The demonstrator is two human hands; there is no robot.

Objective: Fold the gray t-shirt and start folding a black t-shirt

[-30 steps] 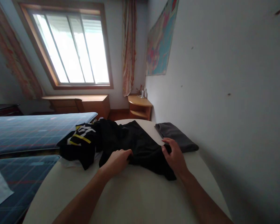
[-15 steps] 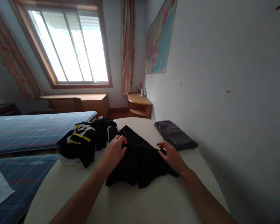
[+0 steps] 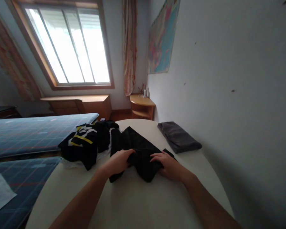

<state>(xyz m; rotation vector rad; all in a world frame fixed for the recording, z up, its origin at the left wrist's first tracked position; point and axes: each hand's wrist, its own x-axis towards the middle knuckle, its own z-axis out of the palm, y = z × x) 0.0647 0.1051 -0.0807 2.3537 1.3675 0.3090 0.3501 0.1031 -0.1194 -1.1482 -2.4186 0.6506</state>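
A black garment [image 3: 135, 148] lies bunched on the round white table [image 3: 133, 203] in front of me. My left hand [image 3: 119, 161] grips its near left edge with curled fingers. My right hand [image 3: 168, 164] presses on its near right part, fingers bent over the cloth. Both hands sit close together on the garment. To the left lies a heap of black clothes with yellow and white print [image 3: 84, 143].
A folded grey cloth [image 3: 178, 137] rests at the table's far right, by the white wall. Blue plaid mattresses [image 3: 33, 130] stand to the left, one bearing a white sheet [image 3: 0, 194]. Wooden furniture [image 3: 141, 106] and a window are at the far end.
Both hands came nearer to me and closer together, gathering the black garment into a smaller bunch. The grey cloth and the printed heap stayed put.
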